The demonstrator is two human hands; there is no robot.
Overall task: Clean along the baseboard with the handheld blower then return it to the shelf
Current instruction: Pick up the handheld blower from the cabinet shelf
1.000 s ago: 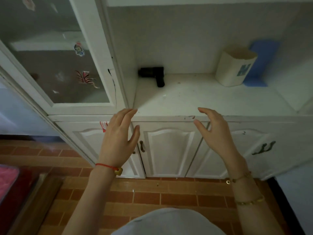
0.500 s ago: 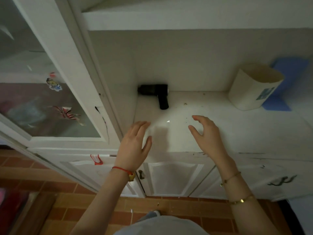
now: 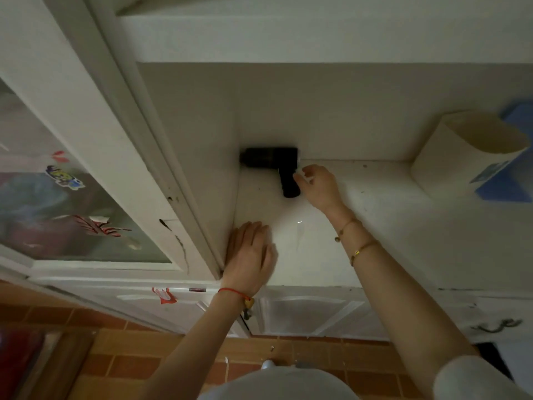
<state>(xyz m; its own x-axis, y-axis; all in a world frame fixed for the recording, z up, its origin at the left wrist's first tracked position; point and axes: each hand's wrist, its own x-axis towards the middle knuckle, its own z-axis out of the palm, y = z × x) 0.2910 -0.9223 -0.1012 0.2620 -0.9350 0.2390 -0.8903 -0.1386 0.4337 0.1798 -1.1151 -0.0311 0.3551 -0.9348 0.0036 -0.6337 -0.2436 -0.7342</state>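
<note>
Two hands (image 3: 250, 249) (image 3: 318, 186) w/ fingers apart, R beside blower (image 3: 271, 161), cream bin (image 3: 467, 151) well right.

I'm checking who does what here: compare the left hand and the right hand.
The right hand reaches deep into the shelf, its fingers curled at the black handheld blower's handle; the left hand lies flat near the shelf's front edge, far from the blower. The right wrist wears gold bracelets, the left a red string. Both are bare and hold nothing yet.

text: none you can read | colourful cartoon sticker on glass door (image 3: 65, 176), left of frame: lettering blurred | blue-printed label on cream paper container (image 3: 490, 172), right of frame: illegible
</note>
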